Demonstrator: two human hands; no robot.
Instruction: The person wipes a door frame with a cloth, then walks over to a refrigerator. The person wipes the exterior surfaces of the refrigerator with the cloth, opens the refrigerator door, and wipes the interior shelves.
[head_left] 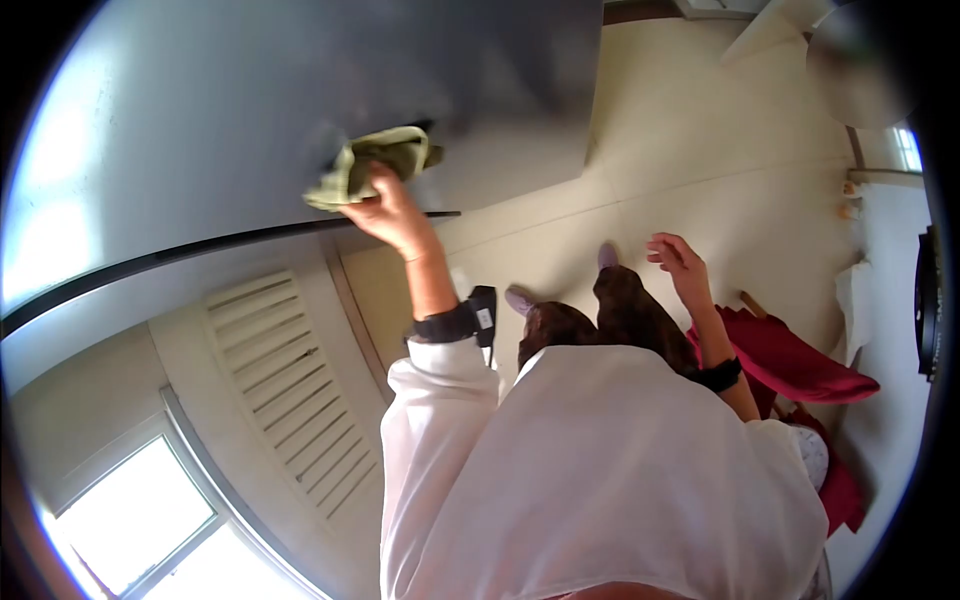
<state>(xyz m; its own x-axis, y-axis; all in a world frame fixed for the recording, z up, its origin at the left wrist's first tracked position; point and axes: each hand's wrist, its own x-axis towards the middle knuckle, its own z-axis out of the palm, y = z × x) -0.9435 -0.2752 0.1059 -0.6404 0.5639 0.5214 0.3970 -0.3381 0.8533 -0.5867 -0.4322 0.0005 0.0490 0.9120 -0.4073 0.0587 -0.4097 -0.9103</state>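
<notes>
A cloth [352, 160] was held in the left hand [388, 215], gripped between the thumb and the fingers, with the arm stretched forward. It was placed at the grey surface [250, 120], near that surface's dark edge [230, 236]; whether it was pressed flat or held just above could not be told. The cloth was seen to be olive green with a yellowish tint, bunched and folded into a loose, uneven bundle. Paler, brighter lines were shown along its folded rims, and a darker, shaded hollow was formed in the middle; one corner was spread out to the left of the fingers, and its outline was softened by blur. The right hand [682, 265] was held in the air over the floor [540, 225], nothing gripped in it, its fingers loosely bent and parted. Some red fabric [800, 360] was seen near the right forearm. A black band [446, 324] was worn on the left wrist, and another dark one was worn on the right forearm
</notes>
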